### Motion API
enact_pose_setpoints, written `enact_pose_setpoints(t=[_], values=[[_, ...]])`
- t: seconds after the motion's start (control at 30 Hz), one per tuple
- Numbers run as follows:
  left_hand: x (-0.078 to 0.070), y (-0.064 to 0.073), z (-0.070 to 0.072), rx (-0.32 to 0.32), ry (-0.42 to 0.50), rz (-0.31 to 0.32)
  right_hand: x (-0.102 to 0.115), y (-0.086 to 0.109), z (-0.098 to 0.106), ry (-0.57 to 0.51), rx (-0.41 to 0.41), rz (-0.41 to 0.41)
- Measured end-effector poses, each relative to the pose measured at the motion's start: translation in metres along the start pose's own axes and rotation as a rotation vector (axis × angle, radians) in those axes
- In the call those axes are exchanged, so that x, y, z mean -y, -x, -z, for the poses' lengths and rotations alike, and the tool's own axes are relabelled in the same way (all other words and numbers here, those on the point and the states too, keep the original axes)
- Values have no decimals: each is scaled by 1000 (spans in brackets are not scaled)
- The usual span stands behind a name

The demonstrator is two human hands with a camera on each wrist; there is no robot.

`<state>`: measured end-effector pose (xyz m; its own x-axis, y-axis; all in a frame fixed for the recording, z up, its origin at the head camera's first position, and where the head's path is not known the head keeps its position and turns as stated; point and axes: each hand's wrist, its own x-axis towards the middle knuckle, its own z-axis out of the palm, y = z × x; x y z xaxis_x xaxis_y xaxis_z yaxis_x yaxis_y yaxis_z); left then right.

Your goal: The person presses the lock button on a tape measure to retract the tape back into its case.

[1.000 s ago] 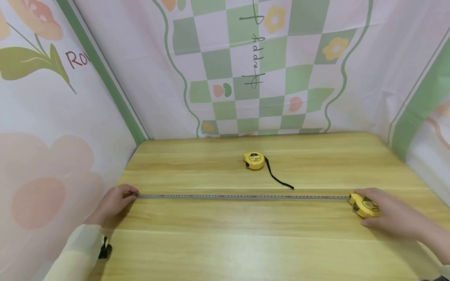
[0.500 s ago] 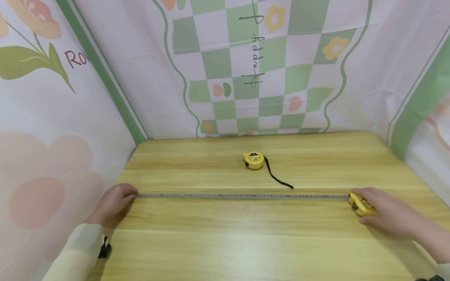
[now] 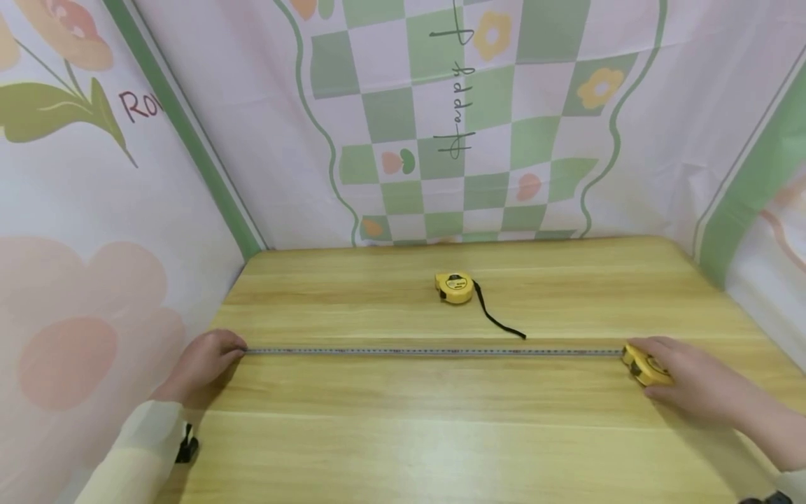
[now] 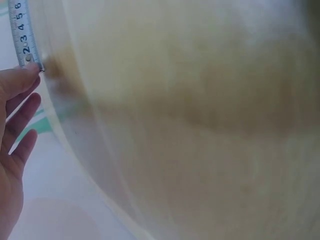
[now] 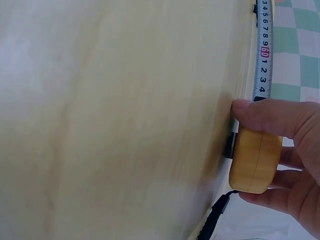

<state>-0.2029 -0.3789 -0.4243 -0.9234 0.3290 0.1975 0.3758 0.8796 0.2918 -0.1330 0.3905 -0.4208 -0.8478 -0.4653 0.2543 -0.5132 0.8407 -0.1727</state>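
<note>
A yellow tape measure (image 3: 645, 367) is in my right hand (image 3: 705, 383), its case gripped between thumb and fingers. Its metal blade (image 3: 434, 351) runs straight across the table to the left. My left hand (image 3: 204, 360) pinches the blade's end near the table's left side; in the left wrist view the thumb (image 4: 22, 80) lies by the low numbers. In the right wrist view the printed blade (image 5: 264, 60) leaves the case (image 5: 255, 162) just past the 60 mark, and a black strap (image 5: 214, 217) hangs from the case.
A second yellow tape measure (image 3: 455, 288) with a black strap (image 3: 497, 320) lies on the wooden table (image 3: 378, 448), behind the stretched blade. Patterned cloth (image 3: 441, 126) hangs along the back and both sides.
My right hand and the tape measure case have shifted very slightly left. The left hand still pinches the blade's end, and the second tape measure has stayed put.
</note>
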Motion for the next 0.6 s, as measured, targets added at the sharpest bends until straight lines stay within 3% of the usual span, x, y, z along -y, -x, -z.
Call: enact_pose_setpoints(t=[0.3,0.6], values=[[-7,-4,4,-2,17,18,0,-3,5,0,-23,-45],[-15,-8,8,-49,43,66,-12,-15,12,37,-136,22]])
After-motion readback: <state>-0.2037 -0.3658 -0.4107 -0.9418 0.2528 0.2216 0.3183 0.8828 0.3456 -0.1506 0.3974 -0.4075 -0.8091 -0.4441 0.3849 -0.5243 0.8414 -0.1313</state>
